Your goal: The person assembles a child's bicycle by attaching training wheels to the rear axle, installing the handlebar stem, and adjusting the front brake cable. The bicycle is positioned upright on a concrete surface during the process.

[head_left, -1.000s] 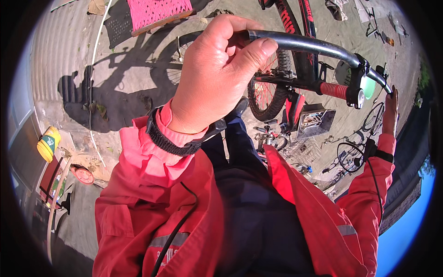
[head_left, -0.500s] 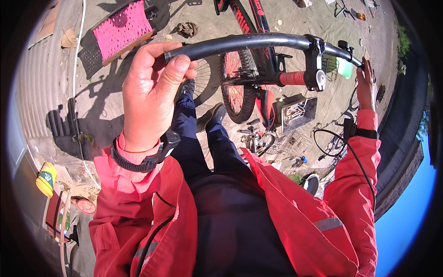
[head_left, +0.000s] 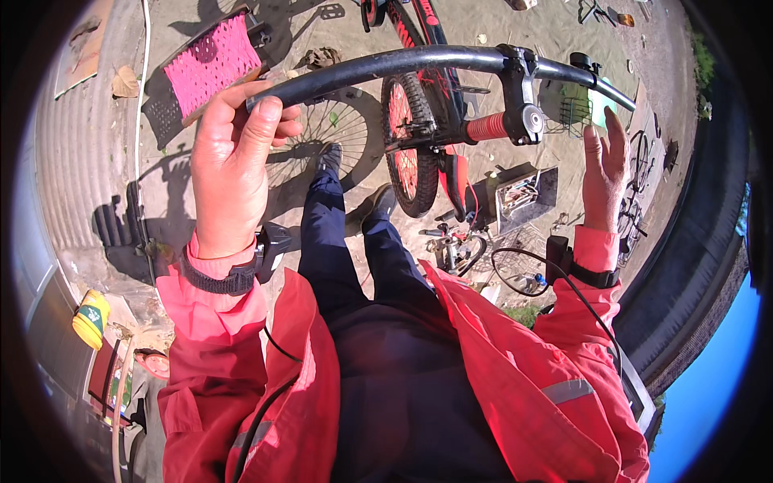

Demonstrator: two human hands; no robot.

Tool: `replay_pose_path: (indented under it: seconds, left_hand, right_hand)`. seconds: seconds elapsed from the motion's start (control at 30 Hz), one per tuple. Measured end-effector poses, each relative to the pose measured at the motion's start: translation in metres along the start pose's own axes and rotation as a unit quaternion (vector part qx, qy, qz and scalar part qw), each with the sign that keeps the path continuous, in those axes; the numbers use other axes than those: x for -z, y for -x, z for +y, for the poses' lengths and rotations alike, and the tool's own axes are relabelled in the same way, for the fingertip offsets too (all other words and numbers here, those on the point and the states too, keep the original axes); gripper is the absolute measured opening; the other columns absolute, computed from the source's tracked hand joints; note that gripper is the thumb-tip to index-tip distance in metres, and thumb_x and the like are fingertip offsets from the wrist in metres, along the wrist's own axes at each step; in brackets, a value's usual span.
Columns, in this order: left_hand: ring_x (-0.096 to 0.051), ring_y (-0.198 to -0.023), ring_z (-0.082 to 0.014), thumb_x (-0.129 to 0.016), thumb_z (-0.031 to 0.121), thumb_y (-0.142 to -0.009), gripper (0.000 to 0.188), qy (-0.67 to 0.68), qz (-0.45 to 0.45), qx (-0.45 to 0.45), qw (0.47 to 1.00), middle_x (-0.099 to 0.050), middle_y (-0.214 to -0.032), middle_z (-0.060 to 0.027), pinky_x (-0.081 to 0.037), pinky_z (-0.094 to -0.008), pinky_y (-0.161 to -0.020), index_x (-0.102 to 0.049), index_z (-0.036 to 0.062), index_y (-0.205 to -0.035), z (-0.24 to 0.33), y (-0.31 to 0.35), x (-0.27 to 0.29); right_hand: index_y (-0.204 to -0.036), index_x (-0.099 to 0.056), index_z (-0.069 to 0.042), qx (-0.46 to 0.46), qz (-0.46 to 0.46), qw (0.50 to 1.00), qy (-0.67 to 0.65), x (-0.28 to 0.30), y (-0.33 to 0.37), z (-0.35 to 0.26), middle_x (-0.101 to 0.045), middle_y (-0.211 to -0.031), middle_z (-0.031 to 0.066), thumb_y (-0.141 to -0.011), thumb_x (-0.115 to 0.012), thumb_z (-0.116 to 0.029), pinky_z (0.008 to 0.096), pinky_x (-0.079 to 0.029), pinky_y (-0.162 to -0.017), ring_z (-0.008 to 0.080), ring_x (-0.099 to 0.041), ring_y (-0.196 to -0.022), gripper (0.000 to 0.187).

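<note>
A black bicycle handlebar (head_left: 386, 66) stretches across in front of me, clamped in a black stem (head_left: 516, 88) above a red ribbed section (head_left: 486, 127). My left hand (head_left: 232, 161) is closed round its bare left end, thumb on top. Off the bar's right end, my right hand (head_left: 605, 173) is raised just below it, fingers stretched out and holding nothing. A small black clamp-like part (head_left: 581, 61) sits on the right side of the bar. Beneath are the knobbly front wheel (head_left: 412, 153) with red spokes and the black-and-red bike frame (head_left: 431, 32).
Right of the wheel, a grey box (head_left: 547, 193) holds several tools. Small bike parts (head_left: 457, 248) lie on the ground near my feet. A pink woven seat (head_left: 211, 68) stands at the far left, and a yellow container (head_left: 91, 319) at the left. A black cable (head_left: 592, 298) hangs along my right sleeve.
My right hand has come off the bar's right end and moved left and down. The handlebar has shifted left and slightly up in view, with my left hand still on it.
</note>
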State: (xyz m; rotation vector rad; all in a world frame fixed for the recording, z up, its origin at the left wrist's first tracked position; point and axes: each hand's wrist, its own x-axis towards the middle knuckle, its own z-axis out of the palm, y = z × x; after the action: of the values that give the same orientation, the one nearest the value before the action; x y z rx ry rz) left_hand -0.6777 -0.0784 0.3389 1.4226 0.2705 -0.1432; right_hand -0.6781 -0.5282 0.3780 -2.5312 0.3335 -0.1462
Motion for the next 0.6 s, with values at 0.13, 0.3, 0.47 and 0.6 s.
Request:
replay_pose_path:
  seconds: [0.13, 0.3, 0.47, 0.6]
  left_hand:
    - [-0.069, -0.084, -0.0125, -0.063, 0.022, -0.104, 0.028, -0.009, 0.008, -0.004, 1.000, -0.073, -0.099, -0.0085, -0.052, -0.0255, -0.076, -0.060, 0.0015, -0.122, -0.005, -0.002, 0.002]
    - [-0.070, -0.085, -0.0128, -0.063, 0.024, -0.104, 0.030, -0.003, 0.013, -0.007, 1.000, -0.073, -0.100, -0.0093, -0.052, -0.0248, -0.076, -0.060, 0.0016, -0.123, -0.010, -0.005, 0.006]
    - [-0.067, -0.088, -0.0147, -0.061, 0.028, -0.105, 0.029, -0.005, -0.001, 0.001, 1.000, -0.072, -0.104, -0.0078, -0.049, -0.0294, -0.081, -0.060, 0.0061, -0.124, -0.010, -0.004, 0.009]
    - [-0.067, -0.088, -0.0148, -0.062, 0.028, -0.104, 0.030, -0.002, -0.009, -0.010, 1.000, -0.072, -0.104, -0.0077, -0.049, -0.0295, -0.082, -0.060, 0.0057, -0.124, -0.010, -0.005, 0.010]
  right_hand:
    - [-0.147, -0.047, 0.001, -0.038, -0.127, 0.960, -0.245, -0.048, 0.043, -0.049, -0.054, -0.144, 0.0148, -0.093, -0.076, -0.033, 0.0430, -0.042, -0.111, 0.0237, -0.053, -0.132, 0.070]
    - [-0.126, -0.054, 0.001, -0.064, -0.121, 0.925, -0.354, -0.089, 0.048, -0.079, -0.069, -0.103, 0.0080, -0.092, -0.078, -0.013, 0.0332, -0.054, -0.092, 0.0168, -0.068, -0.095, 0.044]
    - [-0.113, -0.059, 0.001, -0.089, -0.109, 0.937, -0.319, -0.105, 0.039, -0.082, -0.070, -0.092, 0.0077, -0.092, -0.074, -0.004, 0.0305, -0.057, -0.078, 0.0146, -0.069, -0.083, 0.026]
    - [-0.108, -0.060, 0.001, -0.089, -0.110, 0.932, -0.333, -0.107, 0.038, -0.080, -0.070, -0.084, 0.0064, -0.092, -0.070, -0.001, 0.0310, -0.057, -0.077, 0.0145, -0.069, -0.080, 0.018]
